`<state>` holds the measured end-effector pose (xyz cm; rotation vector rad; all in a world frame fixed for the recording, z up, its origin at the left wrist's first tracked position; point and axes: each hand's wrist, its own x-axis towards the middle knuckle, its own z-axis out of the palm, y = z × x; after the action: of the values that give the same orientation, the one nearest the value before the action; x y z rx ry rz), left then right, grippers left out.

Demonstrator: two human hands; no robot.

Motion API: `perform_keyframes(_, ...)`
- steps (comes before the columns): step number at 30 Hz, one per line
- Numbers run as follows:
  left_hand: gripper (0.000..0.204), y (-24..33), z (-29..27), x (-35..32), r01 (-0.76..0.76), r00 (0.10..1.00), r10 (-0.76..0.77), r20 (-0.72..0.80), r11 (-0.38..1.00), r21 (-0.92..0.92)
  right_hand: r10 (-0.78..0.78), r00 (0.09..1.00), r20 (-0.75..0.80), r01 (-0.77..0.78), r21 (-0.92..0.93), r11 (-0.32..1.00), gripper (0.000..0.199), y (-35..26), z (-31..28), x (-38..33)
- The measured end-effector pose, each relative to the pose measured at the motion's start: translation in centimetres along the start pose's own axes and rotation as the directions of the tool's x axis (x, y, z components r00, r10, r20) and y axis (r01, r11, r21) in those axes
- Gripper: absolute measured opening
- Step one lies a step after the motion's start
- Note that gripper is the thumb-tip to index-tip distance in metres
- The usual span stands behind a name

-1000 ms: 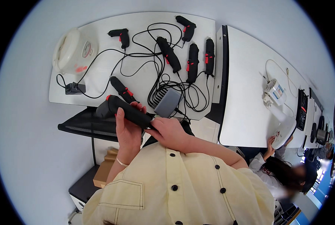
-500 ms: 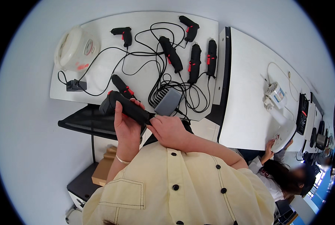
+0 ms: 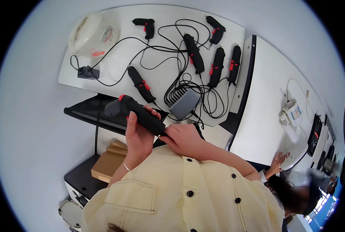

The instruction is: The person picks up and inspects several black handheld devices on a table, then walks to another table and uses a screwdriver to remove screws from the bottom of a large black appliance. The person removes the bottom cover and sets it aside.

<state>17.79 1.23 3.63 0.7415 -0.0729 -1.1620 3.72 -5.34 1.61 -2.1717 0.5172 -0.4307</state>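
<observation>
Now the left hand [image 3: 138, 135] wraps the black tool [image 3: 137, 113], fingers closed round it. Right hand [image 3: 184, 138] pinches its end at four o'clock; charger [image 3: 184, 103] just beyond

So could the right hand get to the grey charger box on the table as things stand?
Probably yes: the right hand sits just below the charger box with nothing between, though it's on the black tool's end.

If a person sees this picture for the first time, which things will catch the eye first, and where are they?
First, in the centre, the left hand and right hand together hold a black pistol-shaped tool with a red button. Behind it, on the white table, six similar black tools with red triggers lie among tangled black cables leading to a grey charging block. A cream round cooker-like appliance sits at the table's far-left corner.
</observation>
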Motion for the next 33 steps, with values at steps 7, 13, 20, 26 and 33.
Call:
perform_keyframes(7,0.031,0.1,0.7,0.5,-0.004,0.994,-0.001,-0.11,0.999,-0.039,-0.037,0.996,-0.078,0.037,0.006,0.999,0.014,0.2,0.2,0.1)
perform_keyframes(13,0.033,0.2,0.5,0.5,0.023,0.988,-0.038,-0.149,0.994,-0.104,-0.055,0.995,-0.077,0.05,-0.069,0.996,0.016,-0.1,0.3,0.2)
perform_keyframes(20,0.033,0.5,0.6,0.4,0.016,0.981,-0.042,-0.19,0.99,-0.137,-0.076,0.993,-0.096,0.068,-0.086,0.994,0.013,-0.5,0.1,0.3)
perform_keyframes(26,0.035,1.0,0.3,0.3,0.05,0.984,-0.073,-0.163,0.988,-0.145,-0.117,0.985,-0.131,0.107,-0.08,0.991,0.013,-0.3,0.6,0.4)
perform_keyframes(33,0.037,1.1,0.6,0.7,0.054,0.978,-0.086,-0.191,0.984,-0.168,-0.133,0.979,-0.155,0.113,-0.131,0.985,0.018,-0.3,0.6,0.6)
